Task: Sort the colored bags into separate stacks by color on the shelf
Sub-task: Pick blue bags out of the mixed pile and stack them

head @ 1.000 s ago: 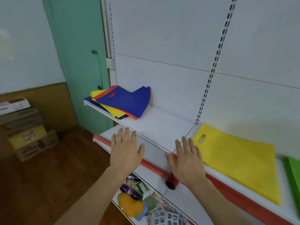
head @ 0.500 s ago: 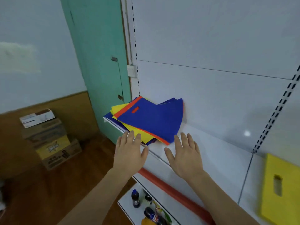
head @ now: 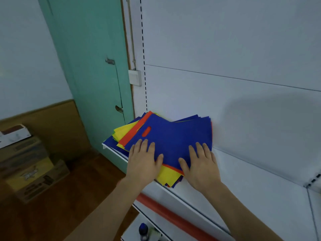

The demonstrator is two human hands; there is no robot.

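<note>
Blue bag on top: a blue bag point(head: 175, 136) with an oval handle hole caps a loose, fanned pile at the left end of the white shelf point(head: 251, 174), its far edge against the back panel.
Pile beneath: a red bag point(head: 133, 131) shows as a strip along the blue one's left edge and a thin line at its near edge; yellow bags point(head: 167, 175) poke out left and front, with more blue sheets under them, overhanging the shelf lip slightly.
Left hand: the left hand point(head: 143, 161) lies flat, fingers straight and spread, on the near left part of the pile.
Right hand: the right hand point(head: 199, 164) lies flat the same way on the near right part, apart from the left one; neither hand grips anything.
Beside the shelf: a green door point(head: 90, 66) stands just left of the pile, with a white switch box point(head: 134, 77) on the frame.
Below: a red rail point(head: 173, 216) edges the lower shelf, where a dark bottle point(head: 143, 231) stands.
Floor: cardboard boxes point(head: 29, 164) are stacked at the left wall.
</note>
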